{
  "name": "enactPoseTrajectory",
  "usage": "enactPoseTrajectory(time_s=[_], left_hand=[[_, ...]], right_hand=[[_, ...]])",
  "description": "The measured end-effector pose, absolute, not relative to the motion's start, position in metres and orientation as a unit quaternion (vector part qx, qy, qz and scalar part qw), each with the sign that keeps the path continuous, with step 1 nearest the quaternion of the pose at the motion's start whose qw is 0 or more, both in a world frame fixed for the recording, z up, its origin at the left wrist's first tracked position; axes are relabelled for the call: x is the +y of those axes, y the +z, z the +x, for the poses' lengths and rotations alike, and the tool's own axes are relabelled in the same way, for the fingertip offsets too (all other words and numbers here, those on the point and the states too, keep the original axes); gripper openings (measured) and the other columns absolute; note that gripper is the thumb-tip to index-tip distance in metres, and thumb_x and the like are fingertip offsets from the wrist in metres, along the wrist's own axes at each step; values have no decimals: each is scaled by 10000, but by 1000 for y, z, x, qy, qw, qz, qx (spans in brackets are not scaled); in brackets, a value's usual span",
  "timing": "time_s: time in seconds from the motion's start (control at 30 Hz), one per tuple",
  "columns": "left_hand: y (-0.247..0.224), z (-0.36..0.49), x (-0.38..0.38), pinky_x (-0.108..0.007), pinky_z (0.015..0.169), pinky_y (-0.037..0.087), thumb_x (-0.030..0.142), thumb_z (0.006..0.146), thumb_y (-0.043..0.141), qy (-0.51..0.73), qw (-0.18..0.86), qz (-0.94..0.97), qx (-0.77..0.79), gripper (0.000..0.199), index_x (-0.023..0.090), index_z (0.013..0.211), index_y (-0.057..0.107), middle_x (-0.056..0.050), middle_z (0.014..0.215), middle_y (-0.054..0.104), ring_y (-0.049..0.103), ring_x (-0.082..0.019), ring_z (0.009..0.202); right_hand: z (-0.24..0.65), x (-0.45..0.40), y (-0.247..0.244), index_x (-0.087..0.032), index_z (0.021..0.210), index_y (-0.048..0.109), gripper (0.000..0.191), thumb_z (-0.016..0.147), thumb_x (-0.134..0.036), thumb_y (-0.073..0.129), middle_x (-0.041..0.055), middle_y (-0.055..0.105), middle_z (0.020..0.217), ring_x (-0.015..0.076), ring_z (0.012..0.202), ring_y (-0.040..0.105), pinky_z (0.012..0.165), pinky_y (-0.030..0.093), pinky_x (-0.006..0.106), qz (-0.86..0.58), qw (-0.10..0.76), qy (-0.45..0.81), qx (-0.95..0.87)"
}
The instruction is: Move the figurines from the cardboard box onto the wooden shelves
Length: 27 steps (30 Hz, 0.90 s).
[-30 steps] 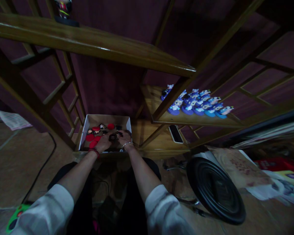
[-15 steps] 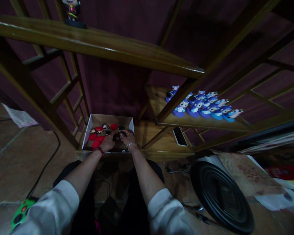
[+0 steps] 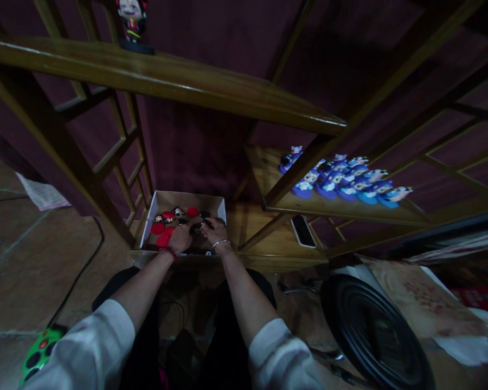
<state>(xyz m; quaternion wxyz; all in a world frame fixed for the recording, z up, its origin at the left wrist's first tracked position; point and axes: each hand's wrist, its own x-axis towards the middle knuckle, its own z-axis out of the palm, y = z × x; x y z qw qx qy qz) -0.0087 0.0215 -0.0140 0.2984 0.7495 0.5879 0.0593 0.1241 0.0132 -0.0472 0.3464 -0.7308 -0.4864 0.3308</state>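
Both hands are inside a shallow white cardboard box [image 3: 148, 225] on the low shelf. My left hand [image 3: 181, 239], with a red bead bracelet, is closed with its fingers pointing into the box; what it grips is too dark to make out. My right hand [image 3: 214, 232], wearing a silver bracelet, is pinched on a small dark figurine part [image 3: 205, 223]. Left of the hands lie red round bases [image 3: 159, 241] and small dark-haired figurines [image 3: 178, 212]. Another red disc [image 3: 192, 212] sits near the box's back wall.
Several blue and white figurines [image 3: 329, 181] stand on a raised shelf at right. A phone [image 3: 303, 231] lies below them. One figurine [image 3: 133, 24] stands on the upper wooden beam [image 3: 211, 89]. A black round stool [image 3: 374, 330] is at my right, a green controller-like object [image 3: 40, 349] at lower left.
The view has shifted slightly, so the scene sits a little further right and lower. Both hands stay in the box with only slight finger movement.
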Motion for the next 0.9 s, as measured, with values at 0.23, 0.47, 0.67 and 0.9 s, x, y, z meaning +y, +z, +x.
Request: enactPoseTrajectory(time_s=[0.23, 0.47, 0.67, 0.9], left_hand=[[-8, -8, 17, -289, 846, 422, 76, 764, 430, 54, 288, 779, 555, 436, 181, 1176, 528, -128, 1015, 647, 580, -213, 996], [1, -22, 15, -260, 794, 452, 111, 817, 351, 65, 198, 779, 591, 346, 169, 1075, 575, -130, 1153, 550, 577, -179, 984], [6, -37, 10, -283, 774, 471, 153, 814, 367, 45, 124, 747, 651, 335, 163, 1084, 565, -139, 1208, 497, 523, -219, 1065], [1, -37, 8, -295, 741, 474, 134, 803, 381, 7, 162, 742, 650, 341, 150, 1101, 547, -149, 1192, 513, 588, -203, 955]], right_hand=[[125, 13, -41, -213, 1004, 626, 264, 760, -253, 530, 34, 661, 907, 130, 736, 638, 666, 531, 242, -727, 345, 327, -496], [123, 12, -37, -193, 1014, 613, 284, 752, -228, 510, 37, 672, 835, 133, 652, 646, 581, 529, 225, -719, 352, 354, -484], [121, 9, -34, -212, 970, 627, 256, 753, -223, 491, 24, 677, 862, 125, 619, 652, 527, 517, 201, -716, 367, 365, -469], [121, 7, -36, -196, 981, 630, 278, 743, -224, 489, 35, 672, 915, 122, 619, 647, 514, 517, 200, -699, 396, 371, -466]])
